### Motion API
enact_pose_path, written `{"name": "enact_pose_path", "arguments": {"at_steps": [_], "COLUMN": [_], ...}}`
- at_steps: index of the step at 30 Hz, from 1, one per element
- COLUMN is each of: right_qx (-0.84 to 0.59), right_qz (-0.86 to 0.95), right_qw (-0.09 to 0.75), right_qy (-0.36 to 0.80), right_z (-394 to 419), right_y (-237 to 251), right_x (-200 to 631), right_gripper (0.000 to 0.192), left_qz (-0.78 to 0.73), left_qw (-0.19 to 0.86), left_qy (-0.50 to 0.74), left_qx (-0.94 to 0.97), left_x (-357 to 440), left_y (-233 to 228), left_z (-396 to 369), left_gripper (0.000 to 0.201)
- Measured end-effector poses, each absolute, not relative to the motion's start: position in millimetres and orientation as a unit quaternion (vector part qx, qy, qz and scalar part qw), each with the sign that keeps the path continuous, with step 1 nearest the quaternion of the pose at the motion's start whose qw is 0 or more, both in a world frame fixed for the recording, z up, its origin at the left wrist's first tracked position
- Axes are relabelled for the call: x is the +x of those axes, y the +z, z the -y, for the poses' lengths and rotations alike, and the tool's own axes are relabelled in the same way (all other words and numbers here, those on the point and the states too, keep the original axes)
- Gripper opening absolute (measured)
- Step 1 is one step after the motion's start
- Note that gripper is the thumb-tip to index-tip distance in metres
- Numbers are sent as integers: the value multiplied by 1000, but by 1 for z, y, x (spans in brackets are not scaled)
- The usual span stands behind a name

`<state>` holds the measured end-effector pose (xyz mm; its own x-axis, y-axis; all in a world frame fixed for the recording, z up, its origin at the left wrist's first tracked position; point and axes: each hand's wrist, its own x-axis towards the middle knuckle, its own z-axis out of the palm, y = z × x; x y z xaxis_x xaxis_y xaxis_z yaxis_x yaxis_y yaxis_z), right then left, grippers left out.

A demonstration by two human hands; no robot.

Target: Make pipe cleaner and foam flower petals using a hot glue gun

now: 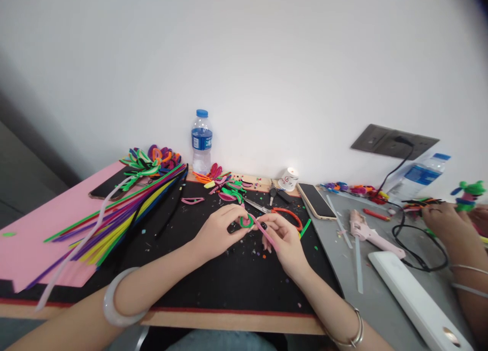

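Over the black rectangular mat (198, 285), left hand (217, 229) pinches a green-and-pink fuzzy coil (247, 222) between thumb and fingers; right hand (287, 243) pinches the thin pink fuzzy strip (268, 234) beside it. Coil sits between both hands, near orange-handled metal scissors (276, 210). Multicoloured fuzzy-stem bundle (114, 226) lies further left.

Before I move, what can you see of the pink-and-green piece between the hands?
The pink-and-green piece looks like soft, fuzzy craft stem. It has a small rounded loop, green around pink, and a pink strand slanting down toward the right. The left hand pinches the loop; the right hand holds the strand, over the black mat. Fingers partly hide how the colours join.
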<state>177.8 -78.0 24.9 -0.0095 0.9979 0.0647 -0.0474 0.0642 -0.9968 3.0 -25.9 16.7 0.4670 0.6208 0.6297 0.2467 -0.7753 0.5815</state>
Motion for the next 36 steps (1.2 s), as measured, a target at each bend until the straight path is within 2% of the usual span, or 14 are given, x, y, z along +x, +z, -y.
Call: {"name": "enact_pose_path", "arguments": {"at_steps": [5,9,16,36], "right_qx": [-495,-484,-539,-502], "right_qz": [579,612,526,502], "right_qw": [517,538,551,574], "right_qy": [389,319,360,408], "right_z": [79,78,78,76], "right_y": [27,27,24,23], "right_x": [178,181,182,181], "right_gripper": [20,9,4,6], "left_qz": [-282,-283,-289,-290], "left_qw": [260,281,298,306], "left_qy": [446,424,398,384], "left_qx": [809,813,818,821], "left_x": [4,5,6,7], "left_y": [16,15,15,16], "left_z": [27,28,30,30], "left_gripper": [12,11,8,7]}}
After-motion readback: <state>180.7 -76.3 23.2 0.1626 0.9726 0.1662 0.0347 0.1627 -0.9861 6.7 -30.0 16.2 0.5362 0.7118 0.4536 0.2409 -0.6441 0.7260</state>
